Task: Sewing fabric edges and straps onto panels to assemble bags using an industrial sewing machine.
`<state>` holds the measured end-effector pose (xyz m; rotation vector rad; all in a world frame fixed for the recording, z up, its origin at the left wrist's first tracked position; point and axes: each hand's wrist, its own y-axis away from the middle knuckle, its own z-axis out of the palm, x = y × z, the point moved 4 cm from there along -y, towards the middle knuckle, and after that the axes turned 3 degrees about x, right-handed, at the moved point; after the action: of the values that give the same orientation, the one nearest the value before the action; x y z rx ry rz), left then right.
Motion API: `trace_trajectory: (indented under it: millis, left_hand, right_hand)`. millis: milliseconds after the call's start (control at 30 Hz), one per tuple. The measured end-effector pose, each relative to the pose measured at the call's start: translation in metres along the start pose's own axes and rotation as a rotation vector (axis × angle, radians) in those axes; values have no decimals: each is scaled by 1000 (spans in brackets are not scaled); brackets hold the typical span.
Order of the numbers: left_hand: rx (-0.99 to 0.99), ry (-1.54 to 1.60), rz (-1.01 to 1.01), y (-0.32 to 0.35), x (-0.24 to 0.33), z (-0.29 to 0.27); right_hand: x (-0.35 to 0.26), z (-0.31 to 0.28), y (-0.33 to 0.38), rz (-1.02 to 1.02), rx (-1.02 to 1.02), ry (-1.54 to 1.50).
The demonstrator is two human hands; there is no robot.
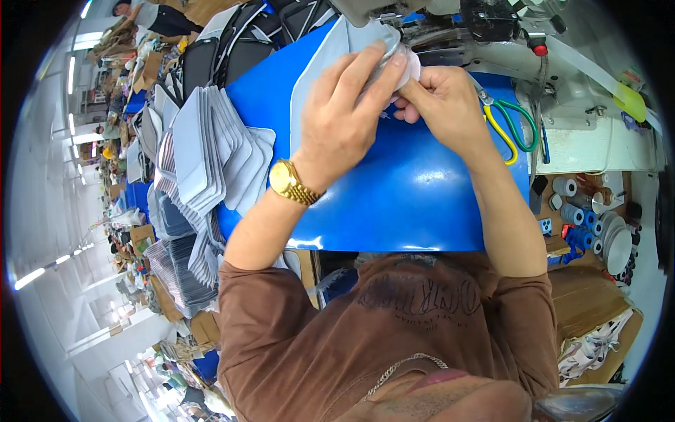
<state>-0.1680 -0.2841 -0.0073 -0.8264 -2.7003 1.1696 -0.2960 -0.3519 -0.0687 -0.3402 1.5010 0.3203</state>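
A grey panel (313, 74), seemingly light and flexible, best held by its rim, was apparently pinched by the right hand (439, 102); the left hand's (344, 109) grip couldn't be told.

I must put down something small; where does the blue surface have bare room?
The widest free patch of blue surface lies between the forearms, down to the edge by the brown shirt. A smaller one lies between the grey stack and the light-grey panel. Crowded: the top, by the left hand and right hand; the right, by the scissors.
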Motion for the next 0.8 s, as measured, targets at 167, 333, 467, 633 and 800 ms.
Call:
trace_trajectory:
  millis: [167, 333, 467, 633, 800]
  left_hand:
    - [-92, -264, 216, -8, -4, -15]
    - [-229, -77, 108, -9, 3, -9]
    - [-215, -42, 11, -5, 8, 0]
    - [-146, -77, -15, -2, 9, 8]
    - [-51, -105, -24, -9, -2, 22]
  right_hand:
    - [11, -1, 4, -39, 39, -49]
    - [38, 14, 4, 41, -42, 82]
    - [54, 24, 4, 55, -62, -98]
    - [59, 29, 0, 10, -97, -180]
    - [56, 34, -13, -50, -27, -310]
